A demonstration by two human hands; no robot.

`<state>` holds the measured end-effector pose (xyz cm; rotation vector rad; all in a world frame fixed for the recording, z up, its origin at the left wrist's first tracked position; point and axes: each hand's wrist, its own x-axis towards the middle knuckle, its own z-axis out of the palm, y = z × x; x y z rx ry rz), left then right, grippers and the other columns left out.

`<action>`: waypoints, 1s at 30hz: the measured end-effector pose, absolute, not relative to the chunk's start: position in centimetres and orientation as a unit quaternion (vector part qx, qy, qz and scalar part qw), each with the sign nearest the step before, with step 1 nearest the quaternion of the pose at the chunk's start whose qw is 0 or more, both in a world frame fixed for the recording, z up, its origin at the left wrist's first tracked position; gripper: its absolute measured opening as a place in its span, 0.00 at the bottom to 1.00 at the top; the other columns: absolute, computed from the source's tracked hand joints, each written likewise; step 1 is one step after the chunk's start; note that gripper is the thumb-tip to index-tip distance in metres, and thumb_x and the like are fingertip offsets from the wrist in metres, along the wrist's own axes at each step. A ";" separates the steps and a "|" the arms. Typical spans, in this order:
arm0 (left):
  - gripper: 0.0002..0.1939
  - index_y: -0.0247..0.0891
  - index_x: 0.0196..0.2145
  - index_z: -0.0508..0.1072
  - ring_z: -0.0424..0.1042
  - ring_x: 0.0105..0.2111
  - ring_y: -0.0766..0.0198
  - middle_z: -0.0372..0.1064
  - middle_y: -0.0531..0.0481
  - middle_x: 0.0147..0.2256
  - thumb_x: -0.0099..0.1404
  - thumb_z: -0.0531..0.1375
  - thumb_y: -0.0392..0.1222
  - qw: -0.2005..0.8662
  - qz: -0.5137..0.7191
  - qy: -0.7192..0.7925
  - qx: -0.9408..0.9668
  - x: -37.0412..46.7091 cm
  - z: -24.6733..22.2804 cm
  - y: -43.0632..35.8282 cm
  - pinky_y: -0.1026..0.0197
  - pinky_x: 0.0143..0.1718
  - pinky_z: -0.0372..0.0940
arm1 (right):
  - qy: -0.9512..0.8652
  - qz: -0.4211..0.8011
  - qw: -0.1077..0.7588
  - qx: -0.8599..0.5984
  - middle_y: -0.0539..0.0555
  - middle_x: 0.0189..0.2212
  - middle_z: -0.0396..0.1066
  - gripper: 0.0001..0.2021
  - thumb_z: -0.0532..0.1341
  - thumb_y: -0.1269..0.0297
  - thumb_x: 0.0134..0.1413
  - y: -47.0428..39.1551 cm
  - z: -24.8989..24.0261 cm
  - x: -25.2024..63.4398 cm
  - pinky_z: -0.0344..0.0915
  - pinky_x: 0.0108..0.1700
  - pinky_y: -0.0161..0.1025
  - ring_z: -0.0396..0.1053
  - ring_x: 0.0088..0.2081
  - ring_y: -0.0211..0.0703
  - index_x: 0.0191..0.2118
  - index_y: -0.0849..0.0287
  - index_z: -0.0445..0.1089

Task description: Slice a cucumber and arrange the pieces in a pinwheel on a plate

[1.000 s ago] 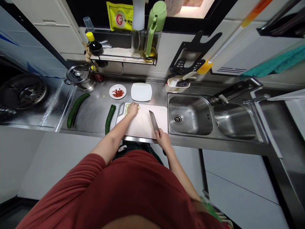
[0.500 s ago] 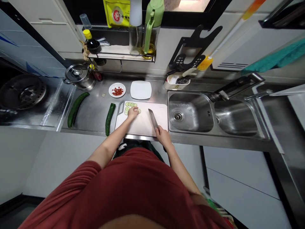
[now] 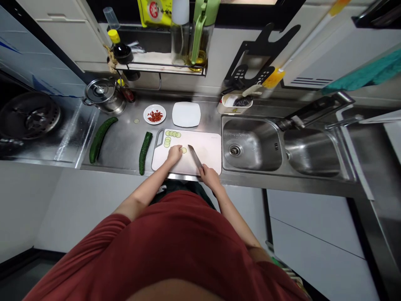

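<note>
My right hand [image 3: 210, 176] is closed around the handle of a kitchen knife [image 3: 195, 157], its blade slanting up and left over the white cutting board [image 3: 200, 140]. My left hand [image 3: 174, 154] is over the board's left half, fingers closed and fingertips at the edge of a pale green cucumber slice [image 3: 184, 150]. The knife tip lies just right of that slice. Farther up the board, several cucumber slices [image 3: 173, 134] overlap in a row, with a short second group [image 3: 167, 142] below. A cut dark green cucumber [image 3: 145, 154] rests left of the board.
Behind the board are a white plate with red chopped pieces [image 3: 154, 114] and a bare white plate [image 3: 186, 114]. A whole cucumber [image 3: 102, 139] and a steel pot [image 3: 105, 97] stand left. The sink [image 3: 250, 144] adjoins the right side. Bottles crowd the shelf [image 3: 163, 70] above.
My left hand has drawn down toward the board's near side, and the slice by its fingertips has shifted the same way. The knife has moved left, closer to the slice.
</note>
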<state>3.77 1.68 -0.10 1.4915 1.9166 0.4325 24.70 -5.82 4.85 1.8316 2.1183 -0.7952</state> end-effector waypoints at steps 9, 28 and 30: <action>0.10 0.41 0.42 0.74 0.71 0.42 0.59 0.73 0.46 0.40 0.63 0.57 0.38 0.263 0.118 0.750 0.595 2.7 -0.4 2.7 0.61 0.44 0.62 | 0.731 -0.271 0.154 0.607 0.60 0.41 0.73 0.16 0.44 0.57 0.69 -6.2 5.0 23.5 0.59 0.41 0.38 0.71 0.43 0.48 0.50 0.57 0.64; 0.07 0.42 0.38 0.73 0.70 0.40 0.60 0.73 0.49 0.36 0.60 0.61 0.41 0.298 0.106 0.759 0.570 2.3 -1.2 4.0 0.61 0.41 0.61 | 0.738 -0.263 0.179 0.596 0.61 0.41 0.73 0.15 0.45 0.60 0.68 -5.7 5.2 23.0 0.61 0.42 0.40 0.72 0.44 0.50 0.51 0.58 0.64; 0.07 0.41 0.37 0.73 0.70 0.40 0.60 0.73 0.49 0.36 0.60 0.61 0.41 0.297 0.106 0.760 0.568 2.3 -1.2 4.1 0.61 0.41 0.61 | 0.737 -0.264 0.183 0.594 0.62 0.41 0.73 0.15 0.45 0.61 0.68 -5.6 5.1 23.0 0.61 0.43 0.41 0.72 0.44 0.51 0.51 0.59 0.63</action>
